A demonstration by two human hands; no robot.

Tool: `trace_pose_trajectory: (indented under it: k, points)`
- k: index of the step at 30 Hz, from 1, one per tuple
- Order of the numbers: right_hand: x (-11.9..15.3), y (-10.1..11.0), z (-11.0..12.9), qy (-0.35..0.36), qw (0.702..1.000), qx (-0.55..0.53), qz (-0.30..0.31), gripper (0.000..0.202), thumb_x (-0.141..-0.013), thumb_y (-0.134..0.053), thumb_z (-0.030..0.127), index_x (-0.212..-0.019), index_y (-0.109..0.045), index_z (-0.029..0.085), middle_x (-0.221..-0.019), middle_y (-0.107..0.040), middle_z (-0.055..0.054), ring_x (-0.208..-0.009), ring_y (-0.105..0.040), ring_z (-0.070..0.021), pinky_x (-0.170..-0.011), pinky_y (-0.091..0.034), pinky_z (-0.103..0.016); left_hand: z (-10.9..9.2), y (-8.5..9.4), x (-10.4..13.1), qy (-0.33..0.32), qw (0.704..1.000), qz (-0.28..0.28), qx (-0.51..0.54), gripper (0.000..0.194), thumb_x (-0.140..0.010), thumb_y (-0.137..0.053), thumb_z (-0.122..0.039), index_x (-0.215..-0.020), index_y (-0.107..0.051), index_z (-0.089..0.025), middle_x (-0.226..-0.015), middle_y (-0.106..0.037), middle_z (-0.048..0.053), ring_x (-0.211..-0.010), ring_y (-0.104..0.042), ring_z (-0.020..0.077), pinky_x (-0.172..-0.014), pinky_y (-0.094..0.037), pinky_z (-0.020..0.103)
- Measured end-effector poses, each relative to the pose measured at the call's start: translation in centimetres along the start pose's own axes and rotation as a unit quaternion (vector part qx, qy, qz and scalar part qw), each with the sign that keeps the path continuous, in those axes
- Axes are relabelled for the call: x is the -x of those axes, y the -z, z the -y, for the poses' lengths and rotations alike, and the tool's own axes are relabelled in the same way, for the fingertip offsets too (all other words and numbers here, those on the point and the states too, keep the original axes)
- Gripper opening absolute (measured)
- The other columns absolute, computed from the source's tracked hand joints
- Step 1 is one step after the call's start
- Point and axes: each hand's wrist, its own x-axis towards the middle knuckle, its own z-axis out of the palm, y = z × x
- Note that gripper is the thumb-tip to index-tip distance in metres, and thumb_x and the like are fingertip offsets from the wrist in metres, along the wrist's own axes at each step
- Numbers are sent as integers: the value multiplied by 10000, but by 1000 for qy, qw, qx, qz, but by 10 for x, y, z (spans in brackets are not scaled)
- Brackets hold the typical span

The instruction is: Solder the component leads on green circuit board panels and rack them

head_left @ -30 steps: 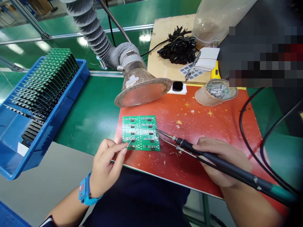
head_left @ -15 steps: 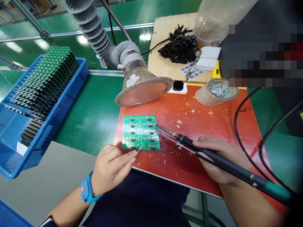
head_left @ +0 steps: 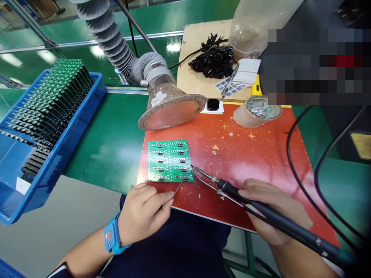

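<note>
A green circuit board panel (head_left: 169,161) with rows of small parts lies flat on the red mat (head_left: 220,185). My right hand (head_left: 275,208) is wrapped round a black soldering iron (head_left: 261,208) with a thin metal feed tube along its side. The iron's tip is at the board's right edge, near the lower rows. Between thumb and forefinger, my left hand (head_left: 147,208) pinches a thin metal tool (head_left: 179,187), perhaps tweezers or a pick, pointing at the board's lower right part. A blue band (head_left: 113,234) circles my left wrist.
A fume extractor hood (head_left: 172,110) hangs just behind the board. On the left, a blue bin (head_left: 84,133) holds many upright boards. A cup-like container (head_left: 256,112), a black square item (head_left: 213,104) and black cables (head_left: 211,58) are at the back. Looping cords (head_left: 290,146) run at the right.
The iron's tip has moved down the board's right edge toward the lower rows. My left hand and its thin tool have shifted slightly right and down. The camera view has shifted a little.
</note>
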Motion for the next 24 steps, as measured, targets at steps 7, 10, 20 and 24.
trace_pose_trajectory:
  k: [7, 10, 20, 24]
  points:
    - [-1, -1, 2, 13, 999, 30, 0, 257, -782, -606, 180, -1017, -684, 248, -678, -667, -41, -631, -657, -229, -566, -566, -379, -2, -1, 2, 6, 1000, -3, -7, 101, -876, -592, -110, -950, -656, -137, -579, -548, -22, -495, -425, 111, -499, -344, 265]
    - [3, -1, -1, 16, 999, 32, 0, 275, -789, -602, 178, -1043, -679, 252, -689, -669, -43, -645, -655, -233, -585, -569, -387, -1, -3, 1, 5, 1000, -1, -9, 99, -872, -597, -110, -947, -657, -137, -592, -564, -18, -501, -436, 112, -504, -350, 266]
    - [3, 2, 2, 27, 999, 18, 12, 257, -791, -581, 180, -1024, -669, 245, -681, -656, -38, -610, -642, -220, -565, -565, -383, -2, -3, -4, -6, 1000, 7, -25, 92, -909, -559, -155, -925, -650, -153, -586, -576, -19, -486, -437, 108, -491, -347, 262]
    - [4, 4, 3, 15, 1000, 6, 10, 249, -764, -597, 178, -982, -683, 261, -662, -668, -31, -586, -645, -220, -544, -565, -391, -4, -3, -5, -8, 999, 14, -30, 93, -905, -559, -153, -917, -652, -150, -580, -575, -18, -486, -454, 110, -493, -359, 262]
